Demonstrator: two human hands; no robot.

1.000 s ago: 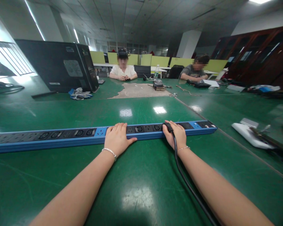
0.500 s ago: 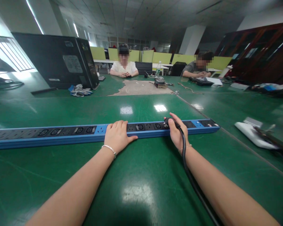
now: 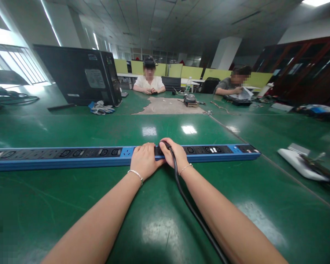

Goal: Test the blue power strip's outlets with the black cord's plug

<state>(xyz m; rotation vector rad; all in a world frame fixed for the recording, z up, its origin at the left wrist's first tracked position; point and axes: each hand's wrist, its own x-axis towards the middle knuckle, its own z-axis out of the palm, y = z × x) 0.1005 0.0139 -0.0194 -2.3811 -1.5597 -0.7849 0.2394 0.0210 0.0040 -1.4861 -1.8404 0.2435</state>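
Hands at a multi-outlet power strip, with clock directions taken from the hands and twelve o'clock facing across the table. The blue-sided power strip (image 3: pixel 110 163) is laid from nine to three o'clock on the green table (image 3: pixel 79 198), its nine-o'clock end cut off by the edge of the view. By the left hand (image 3: pixel 143 159), the strip is loosely clasped from above: the fingers are bent together over the outlets, and the thumb is spread apart along the near side. By the right hand (image 3: pixel 177 152), a black plug (image 3: pixel 167 144) is gripped closely between thumb and fingers, just beside the left hand and over the strip's outlet face; whether it is fully seated cannot be told. The black power cord (image 3: pixel 194 209) is led from the plug toward five o'clock. A computer tower (image 3: pixel 79 75) is stood at ten o'clock, with work gloves (image 3: pixel 101 108) placed near its base. A plastic bottle (image 3: pixel 188 85) is seen at one o'clock, and a co-worker in a white top (image 3: pixel 149 83) is seated near twelve.
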